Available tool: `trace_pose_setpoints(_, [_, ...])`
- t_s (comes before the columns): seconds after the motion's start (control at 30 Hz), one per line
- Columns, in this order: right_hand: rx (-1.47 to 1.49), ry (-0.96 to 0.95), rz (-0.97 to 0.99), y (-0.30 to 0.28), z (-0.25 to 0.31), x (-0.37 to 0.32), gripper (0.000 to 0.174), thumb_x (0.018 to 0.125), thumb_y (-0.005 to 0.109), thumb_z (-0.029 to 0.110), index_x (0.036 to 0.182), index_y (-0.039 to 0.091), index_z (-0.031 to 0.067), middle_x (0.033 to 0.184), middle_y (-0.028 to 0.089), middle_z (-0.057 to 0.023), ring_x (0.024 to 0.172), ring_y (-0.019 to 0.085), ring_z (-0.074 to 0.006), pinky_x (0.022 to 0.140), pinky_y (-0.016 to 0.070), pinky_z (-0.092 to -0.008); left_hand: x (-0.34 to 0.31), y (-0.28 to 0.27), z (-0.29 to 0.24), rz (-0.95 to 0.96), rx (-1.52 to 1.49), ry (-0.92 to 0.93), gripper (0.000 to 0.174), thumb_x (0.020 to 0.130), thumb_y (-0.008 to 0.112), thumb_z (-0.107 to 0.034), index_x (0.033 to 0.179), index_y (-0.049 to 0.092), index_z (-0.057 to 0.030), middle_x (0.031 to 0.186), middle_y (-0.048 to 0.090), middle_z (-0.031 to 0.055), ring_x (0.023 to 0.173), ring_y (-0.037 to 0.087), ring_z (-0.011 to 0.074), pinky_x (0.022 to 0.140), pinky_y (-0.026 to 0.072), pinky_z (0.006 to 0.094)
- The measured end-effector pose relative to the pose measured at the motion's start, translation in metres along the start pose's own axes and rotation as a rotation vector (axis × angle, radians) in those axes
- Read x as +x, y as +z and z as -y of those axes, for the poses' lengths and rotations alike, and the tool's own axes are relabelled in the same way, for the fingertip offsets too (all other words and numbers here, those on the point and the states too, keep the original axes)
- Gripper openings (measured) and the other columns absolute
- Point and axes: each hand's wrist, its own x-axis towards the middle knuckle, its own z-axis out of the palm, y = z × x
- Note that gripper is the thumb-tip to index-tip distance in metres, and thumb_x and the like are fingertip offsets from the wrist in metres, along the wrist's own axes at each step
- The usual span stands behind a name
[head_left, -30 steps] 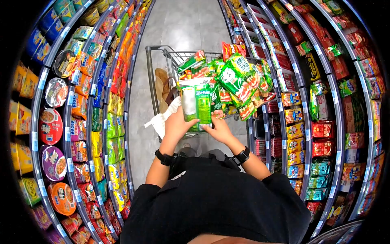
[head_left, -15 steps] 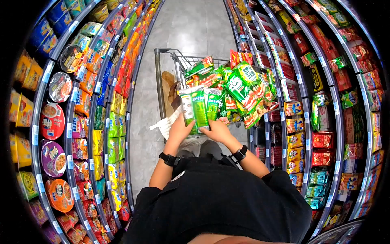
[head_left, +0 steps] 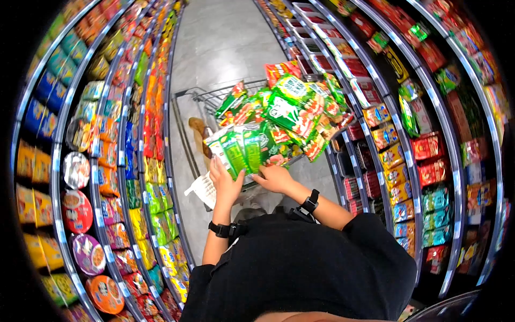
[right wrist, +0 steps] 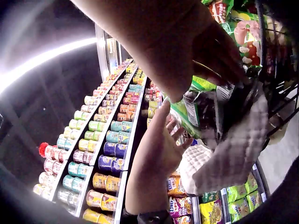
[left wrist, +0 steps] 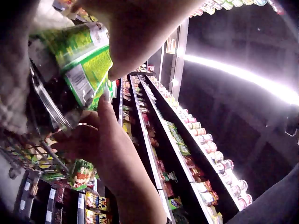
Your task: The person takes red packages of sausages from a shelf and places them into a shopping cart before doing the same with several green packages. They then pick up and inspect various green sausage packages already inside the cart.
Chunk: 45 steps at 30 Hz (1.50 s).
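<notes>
Several green packets are spread side by side between the two hands, over the near end of the cart. The left hand grips their left lower edge, its thumb on top, with a white quilted cloth beside it. At the lower right edge, the right hand pinches the packets with its thumb on top. In the left wrist view, a barcode shows on a packet near the right hand. The right wrist view shows the left hand by the packets.
Beyond the packets, the shopping cart holds a heap of green and red snack bags. A brown item hangs at its left side. Shelves of cup noodles line the left, and shelves of packaged snacks the right. Grey floor runs ahead.
The packets have fanned wider and tilted, and both hands have shifted left in the head view with them. The head view itself has turned, so cart and shelves appear moved and slanted.
</notes>
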Motion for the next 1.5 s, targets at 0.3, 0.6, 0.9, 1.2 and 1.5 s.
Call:
trace_pose_setpoints(0.3, [0.276, -0.125, 0.114, -0.084, -0.086, -0.058, 0.027, 0.085, 0.056, 0.031, 0.088, 0.06, 0.0044, 0.073, 0.063, -0.0122, 0.07, 0.061, -0.0286, 0.062, 0.0466, -0.0371, 0.039, 0.039, -0.089, -0.335, -0.225, 0.165, 0.031, 0.074, 0.061, -0.006, 0.104, 0.055, -0.0056, 0.108, 0.048, 0.0132, 0.107, 0.042, 0.0281, 0.091, 0.0321, 0.0402])
trace_pose_setpoints(0.6, [0.348, 0.218, -0.147, -0.149, -0.234, -0.161, 0.033, 0.083, 0.058, 0.035, 0.085, 0.063, 0.0026, 0.077, 0.064, -0.0166, 0.072, 0.062, -0.0317, 0.063, 0.0472, -0.04, 0.053, 0.139, -0.223, 0.229, -1.392, -0.367, 0.015, 0.088, 0.052, -0.013, 0.098, 0.057, -0.0031, 0.079, 0.059, 0.0034, 0.073, 0.055, 0.01, 0.066, 0.0432, 0.0212])
trace_pose_setpoints(0.9, [0.251, 0.276, -0.249, -0.174, -0.33, -0.233, 0.031, 0.083, 0.058, 0.031, 0.094, 0.06, 0.0021, 0.078, 0.065, -0.0149, 0.074, 0.062, -0.0318, 0.064, 0.0481, -0.0381, 0.004, 0.245, -0.339, 0.686, -1.103, -0.233, 0.015, 0.091, 0.048, -0.014, 0.101, 0.056, -0.005, 0.089, 0.059, 0.0049, 0.079, 0.058, 0.0122, 0.069, 0.0449, 0.0219])
trace_pose_setpoints(1.2, [0.333, 0.285, -0.228, -0.175, -0.35, -0.229, 0.034, 0.082, 0.059, 0.031, 0.096, 0.06, 0.0003, 0.078, 0.064, -0.0179, 0.075, 0.063, -0.0333, 0.068, 0.0487, -0.0393, 0.003, 0.279, -0.353, 0.602, -1.075, -0.239, 0.015, 0.089, 0.046, -0.01, 0.097, 0.057, -0.0036, 0.086, 0.059, 0.0032, 0.077, 0.055, 0.0099, 0.069, 0.0437, 0.0211])
trace_pose_setpoints(1.5, [0.191, 0.254, -0.149, -0.184, -0.379, -0.198, 0.046, 0.081, 0.062, 0.032, 0.11, 0.054, -0.0033, 0.094, 0.061, -0.0234, 0.088, 0.061, -0.0347, 0.075, 0.048, -0.0391, 0.021, 0.313, -0.35, 0.793, -0.699, -0.029, 0.032, 0.09, 0.051, -0.023, 0.112, 0.05, 0.0001, 0.1, 0.059, 0.01, 0.094, 0.056, 0.0184, 0.083, 0.0435, 0.0294])
